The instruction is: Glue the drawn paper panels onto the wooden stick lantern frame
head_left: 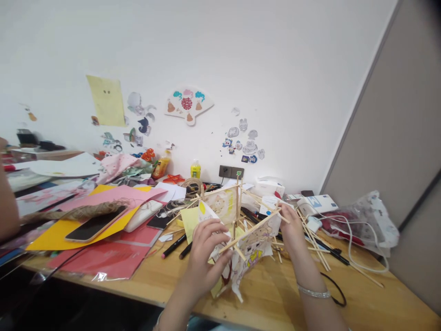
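Note:
A box-like stick frame with drawn-on paper panels stands on the wooden table in front of me. Thin wooden sticks cross and jut out at its corners. My left hand is closed around its near left corner, with the thumb by the crossing sticks. At the right corner, my right hand pinches the end of a stick; a bracelet is on that wrist. Cartoon figures in yellow and purple cover the front panel. Part of the left side is hidden behind my left fingers.
Loose sticks and a charger cable lie to the right, near a plastic bag. Black markers lie left of the frame. Farther left are a phone, coloured paper and another person's arm.

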`<state>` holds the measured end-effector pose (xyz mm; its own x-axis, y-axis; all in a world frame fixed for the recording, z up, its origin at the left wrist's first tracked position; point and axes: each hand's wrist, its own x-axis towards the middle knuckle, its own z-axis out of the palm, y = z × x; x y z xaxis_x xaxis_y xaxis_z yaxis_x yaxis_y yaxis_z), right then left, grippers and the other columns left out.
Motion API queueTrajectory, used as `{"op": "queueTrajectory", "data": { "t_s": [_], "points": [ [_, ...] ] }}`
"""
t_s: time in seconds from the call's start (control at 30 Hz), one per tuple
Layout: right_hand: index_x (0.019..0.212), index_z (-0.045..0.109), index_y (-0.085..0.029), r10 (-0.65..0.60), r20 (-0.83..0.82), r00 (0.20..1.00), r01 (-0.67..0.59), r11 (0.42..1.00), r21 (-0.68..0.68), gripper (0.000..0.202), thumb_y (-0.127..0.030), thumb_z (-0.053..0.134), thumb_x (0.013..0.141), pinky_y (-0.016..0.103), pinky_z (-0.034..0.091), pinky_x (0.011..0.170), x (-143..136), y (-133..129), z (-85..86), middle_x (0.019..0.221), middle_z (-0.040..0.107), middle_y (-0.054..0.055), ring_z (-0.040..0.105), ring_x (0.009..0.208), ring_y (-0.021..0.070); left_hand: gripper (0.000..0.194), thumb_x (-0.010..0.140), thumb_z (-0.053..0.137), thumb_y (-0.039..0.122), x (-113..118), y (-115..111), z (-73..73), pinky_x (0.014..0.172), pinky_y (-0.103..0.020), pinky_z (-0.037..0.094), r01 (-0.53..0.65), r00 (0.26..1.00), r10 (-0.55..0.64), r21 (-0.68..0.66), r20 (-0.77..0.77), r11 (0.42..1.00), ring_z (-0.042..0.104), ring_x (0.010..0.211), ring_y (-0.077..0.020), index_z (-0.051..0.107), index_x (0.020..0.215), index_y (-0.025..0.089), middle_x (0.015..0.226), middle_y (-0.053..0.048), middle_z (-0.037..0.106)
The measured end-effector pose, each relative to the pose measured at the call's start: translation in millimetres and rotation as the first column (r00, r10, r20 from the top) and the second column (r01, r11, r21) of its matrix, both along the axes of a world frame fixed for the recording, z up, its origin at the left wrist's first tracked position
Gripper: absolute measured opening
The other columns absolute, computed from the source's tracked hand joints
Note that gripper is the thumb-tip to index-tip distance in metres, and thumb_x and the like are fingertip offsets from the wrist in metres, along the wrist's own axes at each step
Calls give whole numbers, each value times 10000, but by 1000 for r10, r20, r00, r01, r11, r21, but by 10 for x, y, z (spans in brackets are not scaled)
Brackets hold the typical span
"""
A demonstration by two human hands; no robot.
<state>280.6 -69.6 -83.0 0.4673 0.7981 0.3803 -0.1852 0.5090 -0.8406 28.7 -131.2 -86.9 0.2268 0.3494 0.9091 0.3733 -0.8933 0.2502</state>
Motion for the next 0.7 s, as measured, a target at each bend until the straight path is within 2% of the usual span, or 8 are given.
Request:
{"op": "queueTrajectory", "data": {
  "t_s": [0.27,0.4,0.53,0.7],
  "points": [
    [864,653,-194,-26,6,1000,26,1000,2,383,-538,683,700,271,459,642,-13,-10,8,786,673,8,606,720,166,201,823,598,129,37,23,8,962,-414,366,-47,999,47,47,10,998,460,1108,-215,508,978,220,1037,-55,558],
    [868,658,-196,-45,34,998,45,999,-11,399,-559,666,704,287,458,653,-18,-19,1,759,673,7,606,717,178,169,819,593,131,59,-36,1,954,-411,364,-160,986,157,86,48,983,461,1101,-224,498,944,194,1080,-86,528],
    [864,659,-182,-113,52,992,114,993,-15,421,-566,659,692,306,459,682,-3,-25,-16,778,665,18,600,737,185,158,789,645,160,147,-152,-70,826,-370,389,-376,922,349,165,170,912,482,926,-211,489,784,182,938,-70,510],
    [834,626,-186,-350,30,936,350,937,8,331,-503,607,740,292,425,680,27,-198,-64,717,602,-10,539,686,152,134,788,628,127,290,-221,-133,712,-334,378,-490,872,474,262,127,832,492,775,-199,525,725,186,722,-31,545]
  ]
}}
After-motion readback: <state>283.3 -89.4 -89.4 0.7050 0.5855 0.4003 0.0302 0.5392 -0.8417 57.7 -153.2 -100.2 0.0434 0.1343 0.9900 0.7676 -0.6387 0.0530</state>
